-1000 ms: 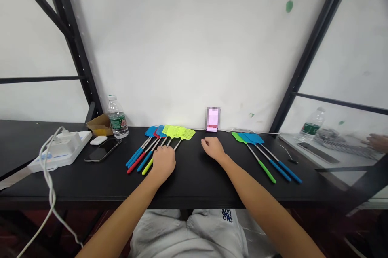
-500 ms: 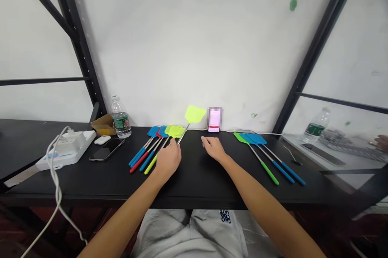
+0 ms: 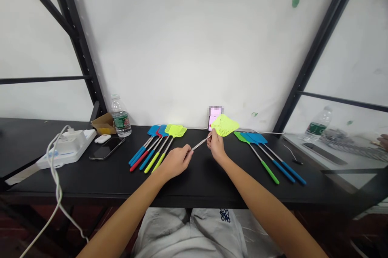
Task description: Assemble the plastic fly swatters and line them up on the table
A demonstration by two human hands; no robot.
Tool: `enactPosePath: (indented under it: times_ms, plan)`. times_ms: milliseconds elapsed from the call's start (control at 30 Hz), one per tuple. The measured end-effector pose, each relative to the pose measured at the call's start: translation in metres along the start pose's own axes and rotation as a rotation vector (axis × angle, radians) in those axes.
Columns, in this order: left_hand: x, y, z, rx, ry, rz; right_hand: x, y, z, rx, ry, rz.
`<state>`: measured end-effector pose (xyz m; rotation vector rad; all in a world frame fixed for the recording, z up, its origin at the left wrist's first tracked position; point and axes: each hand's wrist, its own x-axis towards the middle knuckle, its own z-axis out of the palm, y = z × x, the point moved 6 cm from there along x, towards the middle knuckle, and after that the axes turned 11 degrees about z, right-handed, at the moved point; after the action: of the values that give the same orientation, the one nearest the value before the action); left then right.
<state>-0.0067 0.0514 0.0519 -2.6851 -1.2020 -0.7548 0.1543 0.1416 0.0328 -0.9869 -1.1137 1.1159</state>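
A yellow-green fly swatter (image 3: 226, 125) is held above the table, its head up to the right and its metal shaft slanting down to the left. My left hand (image 3: 177, 161) is closed round the lower part of it, hiding the handle. At the base of the head, my right hand (image 3: 216, 144) pinches the swatter. To the left lies a row of several fly swatters (image 3: 151, 154) in blue, red and yellow-green, heads toward the wall. On the right are one green swatter (image 3: 269, 172) and two blue swatters (image 3: 283, 171), fanned side by side.
A phone with a lit screen (image 3: 212, 118) leans on the wall, partly covered by the swatter. At the left stand a water bottle (image 3: 121, 118), a cardboard box (image 3: 104, 123), a white earbud case (image 3: 102, 138), a dark phone (image 3: 107, 149) and a power strip (image 3: 86, 140) with white cables.
The held swatter's head has swung right and down from above the left row. My right hand, earlier holding nothing visible, now grips it near the head. My left hand has shifted slightly right.
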Motion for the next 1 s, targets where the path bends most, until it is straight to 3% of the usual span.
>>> enactPosePath:
  times_ms: [167,733,1000]
  plan:
    - [0.000,-0.002,0.003,0.053,-0.041,0.001,0.006,0.005,-0.005,0.182,0.054,0.067]
    - [0.002,-0.007,0.006,0.028,-0.080,-0.015,0.018,-0.003,-0.013,0.068,-0.036,0.046]
    - [0.002,-0.006,0.009,0.027,-0.105,0.008,0.037,-0.011,-0.049,0.084,0.037,0.072]
